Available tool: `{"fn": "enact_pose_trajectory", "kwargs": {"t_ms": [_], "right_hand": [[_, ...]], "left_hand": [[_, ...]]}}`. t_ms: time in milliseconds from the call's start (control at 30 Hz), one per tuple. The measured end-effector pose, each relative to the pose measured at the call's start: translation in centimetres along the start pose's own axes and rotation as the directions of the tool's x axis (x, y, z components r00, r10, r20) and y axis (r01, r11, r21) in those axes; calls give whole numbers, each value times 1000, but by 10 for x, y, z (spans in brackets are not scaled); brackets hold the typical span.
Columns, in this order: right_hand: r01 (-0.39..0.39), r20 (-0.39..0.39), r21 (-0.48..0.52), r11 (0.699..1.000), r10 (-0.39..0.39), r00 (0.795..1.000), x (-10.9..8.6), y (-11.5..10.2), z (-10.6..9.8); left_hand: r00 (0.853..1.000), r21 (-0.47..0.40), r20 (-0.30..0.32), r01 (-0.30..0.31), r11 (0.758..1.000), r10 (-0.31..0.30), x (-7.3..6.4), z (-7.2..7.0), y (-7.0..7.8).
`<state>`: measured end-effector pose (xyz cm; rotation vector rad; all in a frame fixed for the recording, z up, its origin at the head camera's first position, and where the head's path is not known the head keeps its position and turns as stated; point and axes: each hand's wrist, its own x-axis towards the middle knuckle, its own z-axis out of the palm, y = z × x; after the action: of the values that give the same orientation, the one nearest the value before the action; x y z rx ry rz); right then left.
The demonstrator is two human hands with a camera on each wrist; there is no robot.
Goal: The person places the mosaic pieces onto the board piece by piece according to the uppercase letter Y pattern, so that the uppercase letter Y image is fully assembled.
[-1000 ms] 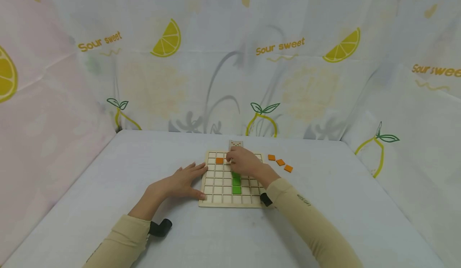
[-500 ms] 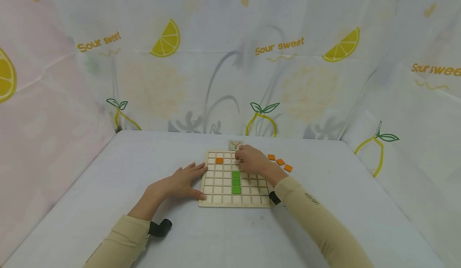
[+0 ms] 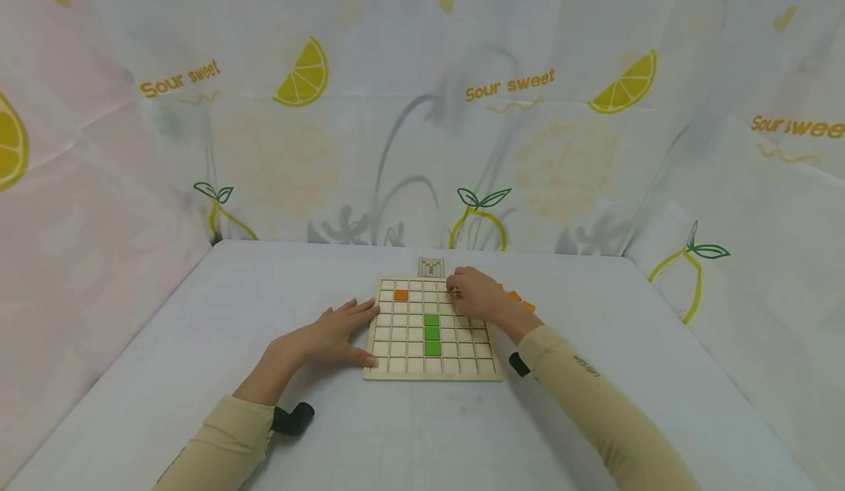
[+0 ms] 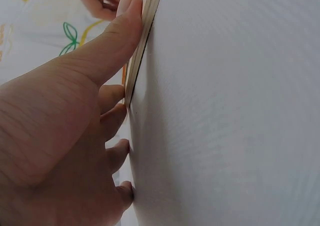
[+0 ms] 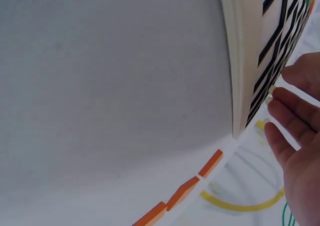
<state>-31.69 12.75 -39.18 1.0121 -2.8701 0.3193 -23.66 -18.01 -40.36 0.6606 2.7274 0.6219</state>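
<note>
A pale wooden grid board [image 3: 396,376] lies on the table. One orange square tile [image 3: 400,295] sits in a cell near its far left corner. Three green tiles [image 3: 432,333] form a column in the middle. My left hand [image 3: 333,335] lies spread along the board's left side, thumb and fingertips touching the edge, as the left wrist view [image 4: 65,106] also shows. Over the board's far right part is my right hand [image 3: 480,294], fingers loosely bent; in the right wrist view its thumb and fingers [image 5: 295,116] stand apart, with no tile visible between them.
Several orange tiles [image 5: 182,192] lie in a slanting row on the table right of the board, partly behind my right hand in the head view. A small pattern card [image 3: 431,266] lies beyond the board's far edge. Printed cloth walls [image 3: 370,146] enclose the white table.
My right hand has moved right across the far rows of the board, uncovering the farthest green tile and the card. It now partly covers the loose orange tiles. My left hand stays put.
</note>
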Motion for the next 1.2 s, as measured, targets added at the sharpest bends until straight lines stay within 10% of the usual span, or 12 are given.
{"fn": "enact_pose_trajectory", "kwargs": {"t_ms": [1200], "right_hand": [[-238,-78,-61,969,233,969,-32,52,-10]], "left_hand": [[1000,-4,-2,18,1000,-18,2,2,-3]]}}
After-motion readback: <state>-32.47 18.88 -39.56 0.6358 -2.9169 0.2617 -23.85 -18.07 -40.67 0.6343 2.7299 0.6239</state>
